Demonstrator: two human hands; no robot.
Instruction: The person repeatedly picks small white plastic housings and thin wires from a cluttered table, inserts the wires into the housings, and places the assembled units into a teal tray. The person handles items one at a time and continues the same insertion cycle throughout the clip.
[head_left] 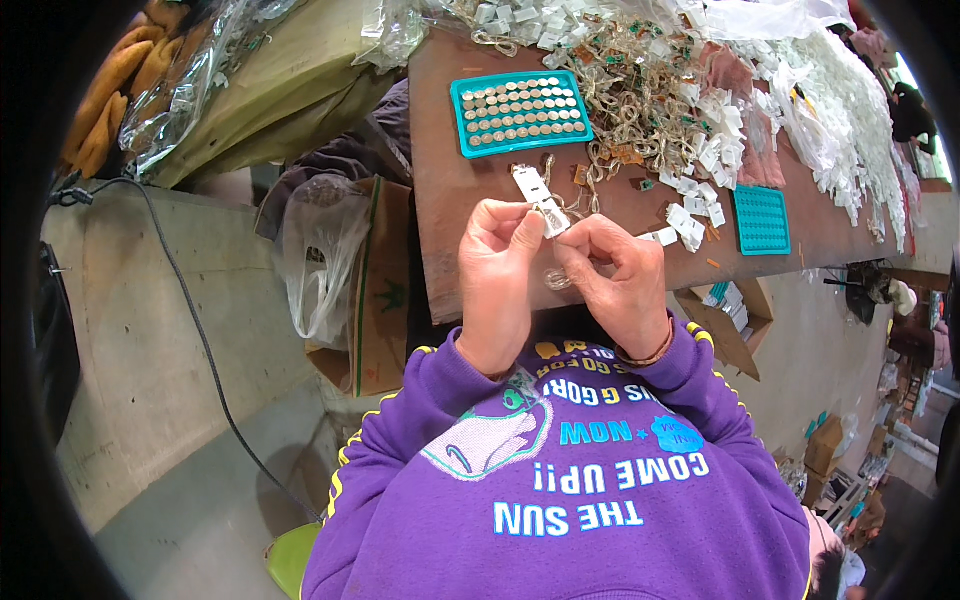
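My left hand (497, 285) is closed above the table's near edge, thumb and fingertips pinching a small white plastic case (530, 186). The case is slim, with dark slots on its face, and tilts up and away from me. At the near end of the case my right hand (622, 285) is closed, thumb and forefinger pressed together on or beside it. Thin wire shows around the case, and a clear wire loop (557, 280) hangs between my hands. What exactly the right fingertips grip is too small to tell.
A teal tray (530, 146) with rows of round silver button cells lies on the brown table (440, 200). Beyond my hands spreads a pile of clear wires (630, 110) and white cases (715, 140). A second teal tray (762, 220) sits right. Cardboard boxes (383, 290) stand below.
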